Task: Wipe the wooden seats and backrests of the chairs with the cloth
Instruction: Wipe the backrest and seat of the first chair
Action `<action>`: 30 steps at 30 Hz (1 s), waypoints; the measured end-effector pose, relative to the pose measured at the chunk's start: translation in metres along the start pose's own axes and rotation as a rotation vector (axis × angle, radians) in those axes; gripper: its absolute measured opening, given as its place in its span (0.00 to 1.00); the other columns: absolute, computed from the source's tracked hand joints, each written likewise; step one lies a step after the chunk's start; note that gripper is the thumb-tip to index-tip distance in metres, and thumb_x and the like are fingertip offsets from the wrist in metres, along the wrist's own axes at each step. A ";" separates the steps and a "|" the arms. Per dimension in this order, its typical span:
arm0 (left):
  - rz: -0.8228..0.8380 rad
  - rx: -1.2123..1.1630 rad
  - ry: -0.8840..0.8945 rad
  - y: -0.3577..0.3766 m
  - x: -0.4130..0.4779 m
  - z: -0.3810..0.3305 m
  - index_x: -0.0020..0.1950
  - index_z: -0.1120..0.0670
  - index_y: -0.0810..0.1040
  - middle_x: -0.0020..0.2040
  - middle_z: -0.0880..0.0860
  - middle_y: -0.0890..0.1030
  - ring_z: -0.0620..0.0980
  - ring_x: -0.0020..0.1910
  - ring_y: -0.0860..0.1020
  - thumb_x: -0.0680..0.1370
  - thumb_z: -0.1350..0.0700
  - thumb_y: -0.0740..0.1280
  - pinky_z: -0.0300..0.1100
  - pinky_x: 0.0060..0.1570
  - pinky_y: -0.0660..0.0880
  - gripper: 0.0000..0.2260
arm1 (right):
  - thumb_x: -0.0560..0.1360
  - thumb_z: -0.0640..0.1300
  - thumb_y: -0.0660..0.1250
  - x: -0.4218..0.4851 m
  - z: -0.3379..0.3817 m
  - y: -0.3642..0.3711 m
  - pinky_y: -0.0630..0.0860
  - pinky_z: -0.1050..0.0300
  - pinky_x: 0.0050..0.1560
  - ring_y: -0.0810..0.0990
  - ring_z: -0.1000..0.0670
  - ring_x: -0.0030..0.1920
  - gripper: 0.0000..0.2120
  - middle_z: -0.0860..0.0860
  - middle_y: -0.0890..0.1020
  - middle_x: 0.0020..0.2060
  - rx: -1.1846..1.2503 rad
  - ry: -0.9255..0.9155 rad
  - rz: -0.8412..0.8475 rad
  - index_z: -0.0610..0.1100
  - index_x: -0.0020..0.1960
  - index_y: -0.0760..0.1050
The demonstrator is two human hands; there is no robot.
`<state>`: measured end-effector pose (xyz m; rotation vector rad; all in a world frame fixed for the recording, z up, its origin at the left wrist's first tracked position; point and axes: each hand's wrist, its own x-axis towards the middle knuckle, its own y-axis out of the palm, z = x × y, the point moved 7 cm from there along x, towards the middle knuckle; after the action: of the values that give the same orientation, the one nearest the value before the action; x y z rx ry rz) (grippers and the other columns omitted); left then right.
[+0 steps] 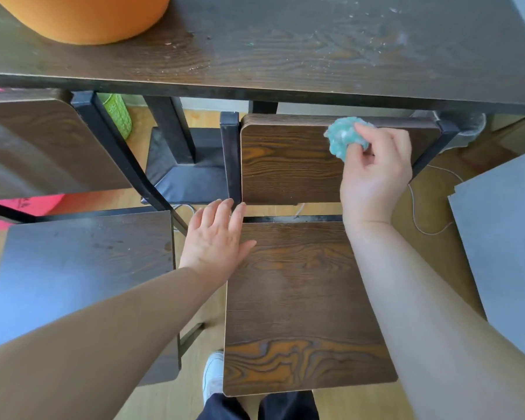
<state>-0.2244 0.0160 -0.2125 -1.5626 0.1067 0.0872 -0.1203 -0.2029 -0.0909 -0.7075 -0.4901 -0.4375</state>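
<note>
Closest in, a white shoe [214, 374] stands on the pale floor just beside the front left corner of the wooden seat [300, 313], whose dark grain runs front to back. The left hand [217, 237] lies flat on the seat's rear left corner, fingers straight and together, their tips reaching the black frame post at the foot of the backrest [288, 165]. Further back, the right hand [376, 171] has its fingers and thumb curled round a bunched teal cloth [343, 137]. The wad sticks out up and to the left of the fingertips and lies against the backrest's upper right part, just under its top edge. A second chair [82, 268] stands to the left, and behind it a pink item [28, 204] carries dark marks too small to read. A white cord [422, 207] trails on the floor to the right. Beyond the backrest runs the dark table [285, 50], dusty and speckled, with an orange rounded thing [88, 16] at its far left.
</note>
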 end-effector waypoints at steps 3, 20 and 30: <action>0.000 0.003 0.010 0.002 0.000 0.004 0.76 0.53 0.58 0.74 0.55 0.64 0.57 0.73 0.61 0.77 0.35 0.55 0.53 0.71 0.60 0.33 | 0.76 0.42 0.67 -0.004 0.006 0.011 0.75 0.72 0.48 0.77 0.56 0.54 0.09 0.45 0.78 0.52 0.022 0.031 -0.003 0.41 0.55 0.80; 0.021 -0.022 -0.020 0.042 -0.010 0.049 0.73 0.55 0.65 0.69 0.57 0.71 0.59 0.68 0.68 0.75 0.37 0.61 0.54 0.67 0.65 0.32 | 0.75 0.34 0.68 -0.082 0.063 0.101 0.80 0.55 0.46 0.79 0.46 0.47 0.07 0.41 0.79 0.45 0.024 -0.363 0.231 0.36 0.53 0.81; 0.073 -0.017 -0.039 0.052 -0.009 0.059 0.77 0.53 0.58 0.74 0.56 0.64 0.57 0.72 0.62 0.78 0.37 0.57 0.52 0.71 0.59 0.33 | 0.75 0.34 0.67 -0.140 0.026 0.139 0.77 0.53 0.47 0.78 0.43 0.47 0.09 0.42 0.78 0.46 -0.110 -0.370 0.530 0.36 0.54 0.80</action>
<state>-0.2392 0.0754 -0.2626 -1.5734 0.1326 0.1762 -0.1658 -0.0609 -0.2223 -0.9951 -0.6026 0.1706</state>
